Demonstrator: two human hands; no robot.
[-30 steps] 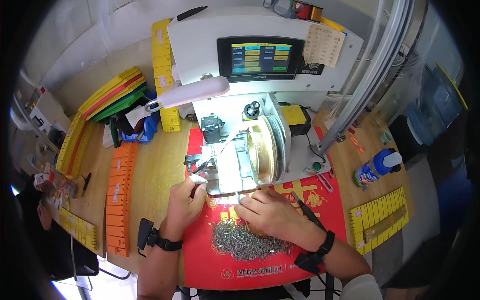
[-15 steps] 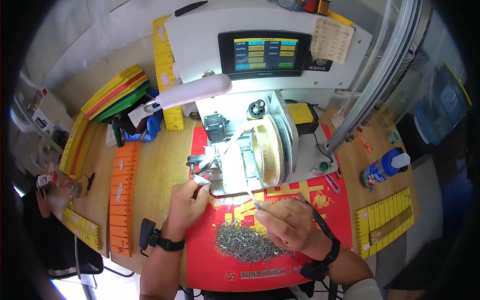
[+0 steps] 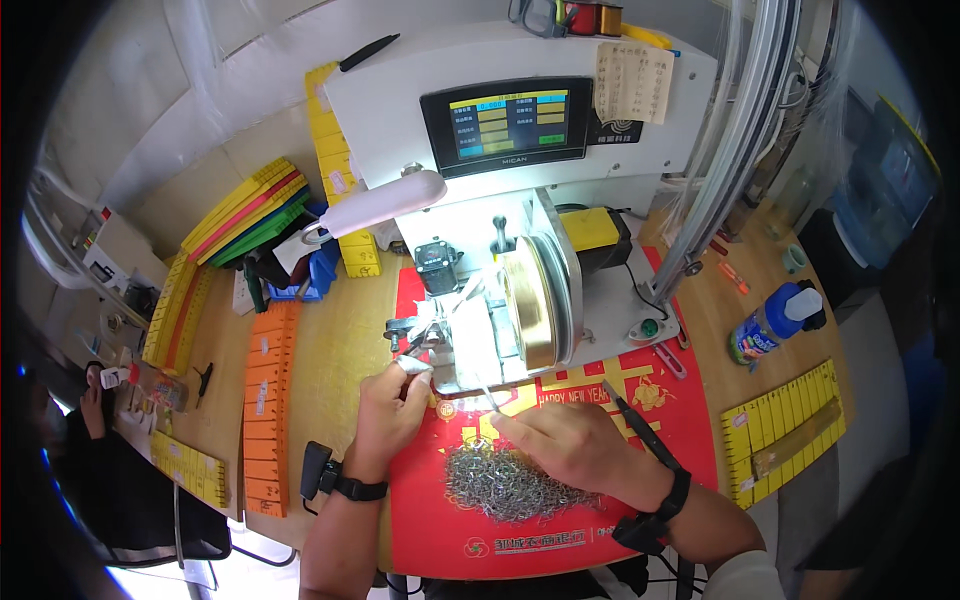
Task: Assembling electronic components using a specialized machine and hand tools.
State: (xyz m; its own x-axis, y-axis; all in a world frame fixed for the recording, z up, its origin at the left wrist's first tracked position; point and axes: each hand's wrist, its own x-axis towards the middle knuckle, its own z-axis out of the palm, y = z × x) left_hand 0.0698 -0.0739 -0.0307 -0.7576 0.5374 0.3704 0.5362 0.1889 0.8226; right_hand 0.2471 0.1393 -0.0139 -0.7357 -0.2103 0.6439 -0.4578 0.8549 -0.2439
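My left hand point(image 3: 392, 408) is closed in a pinch beside the left end of a small bench machine point(image 3: 480, 352), close to its metal fixture point(image 3: 425, 328). A white covering point(image 3: 412, 366) shows at its fingertips; anything pinched there is too small to make out. Below the front edge of the machine, my right hand point(image 3: 575, 440) pinches a thin pale stick-like piece point(image 3: 487, 396) that points up toward the lit plate. Alongside this hand runs a black pen-like tool point(image 3: 638, 420); whether the hand holds it I cannot tell. Under the right hand sits a pile of small silvery metal pieces point(image 3: 505, 485).
A gold-rimmed wheel point(image 3: 530, 305) stands on the machine, below a lit screen point(image 3: 508, 125). A pink-white lamp arm point(image 3: 380, 203) reaches over from the left. Orange trays point(image 3: 268, 410), a yellow tray point(image 3: 785, 430) and a blue spray bottle point(image 3: 770, 325) flank the red mat point(image 3: 430, 535).
The view has shifted slightly. Beside the gold-rimmed wheel, the black knob has changed position and angle. My right hand's fingertips are a little further left, with the thin piece; my left hand keeps its pinch.
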